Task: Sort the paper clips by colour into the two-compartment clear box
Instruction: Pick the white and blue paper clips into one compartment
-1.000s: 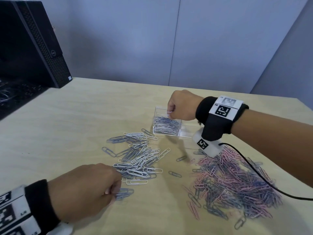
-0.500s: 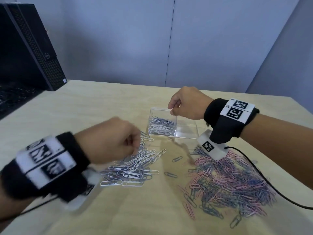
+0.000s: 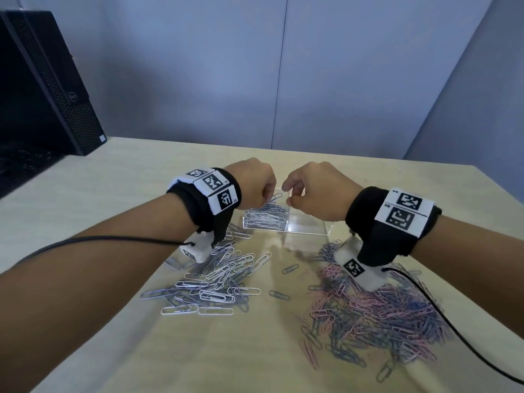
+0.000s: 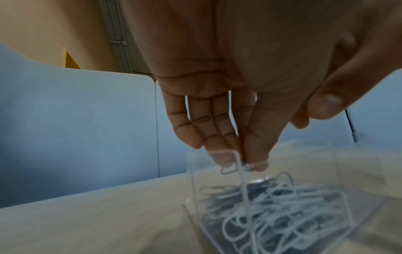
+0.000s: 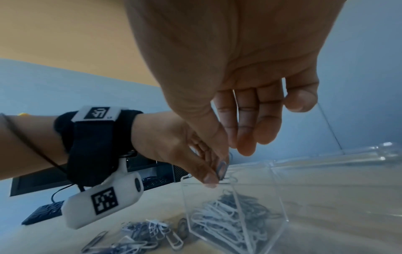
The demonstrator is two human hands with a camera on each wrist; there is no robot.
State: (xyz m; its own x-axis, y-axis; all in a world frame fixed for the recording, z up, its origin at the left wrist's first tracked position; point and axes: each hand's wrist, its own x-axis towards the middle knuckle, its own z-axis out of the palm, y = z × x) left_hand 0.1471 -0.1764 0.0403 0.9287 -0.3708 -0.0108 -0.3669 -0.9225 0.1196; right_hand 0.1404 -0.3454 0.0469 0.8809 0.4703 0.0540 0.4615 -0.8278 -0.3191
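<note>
A clear two-compartment box point(image 3: 309, 226) stands mid-table. Its left compartment holds white and grey paper clips point(image 3: 265, 218); the right compartment looks bare. My left hand point(image 3: 268, 198) hovers over the left compartment and pinches a grey-blue paper clip point(image 3: 275, 197) between thumb and fingers; the left wrist view shows the left hand point(image 4: 248, 159) at the box rim point(image 4: 219, 152). My right hand point(image 3: 290, 195) hangs beside it over the box, fingers loosely curled point(image 5: 245, 147), with nothing in them. The right wrist view shows the paper clip point(image 5: 222, 169) in the left fingers.
A heap of white and grey clips point(image 3: 221, 279) lies in front of the box on the left; a bigger pink and blue heap point(image 3: 382, 310) on the right. Stray clips point(image 3: 279, 295) lie between. A black computer tower point(image 3: 42, 80) stands far left. Wrist-camera cables trail over the table.
My left hand has left the white heap near the front and travelled up to the box with a clip. My right hand stays over the box, slightly raised.
</note>
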